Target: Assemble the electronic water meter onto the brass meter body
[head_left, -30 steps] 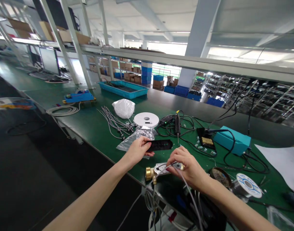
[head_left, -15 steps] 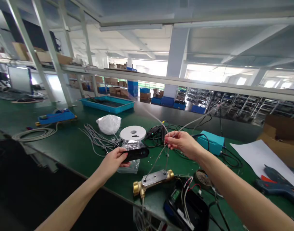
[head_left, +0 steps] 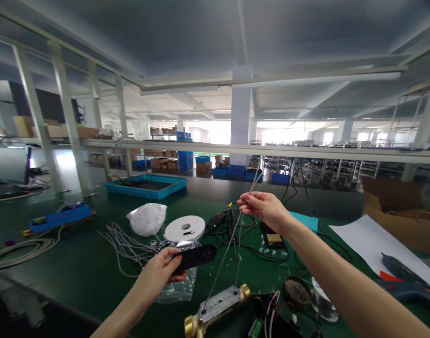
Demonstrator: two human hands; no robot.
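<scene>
My left hand (head_left: pixel 160 272) grips one end of a long black plastic piece with rounded ends (head_left: pixel 198 257), held over the bench. Higher up and to the right, my right hand (head_left: pixel 266 210) is closed on two thin grey cables (head_left: pixel 227 249) between thumb and fingers. These run taut down into two holes of a silver metal plate on a brass pipe body (head_left: pixel 220 305), and their free ends stick up above the hand. Right of the brass body lies an opened black housing (head_left: pixel 281 324) with a green circuit board (head_left: pixel 256 327) and red and white wires, partly cut off.
Around the hands lie a white reel (head_left: pixel 174 230), a plastic bag (head_left: pixel 179 288), bundled grey cables (head_left: pixel 121 246) and a white bag (head_left: pixel 147 218). Farther out are a blue tray (head_left: pixel 158 190), a round tin (head_left: pixel 297 291), a glue gun (head_left: pixel 405 281) and a cardboard box (head_left: pixel 405 225).
The view has tilted up and levelled, so the bench sits lower. The cables' free ends, spread apart before, now run close together above my right hand. My left hand still holds the black piece.
</scene>
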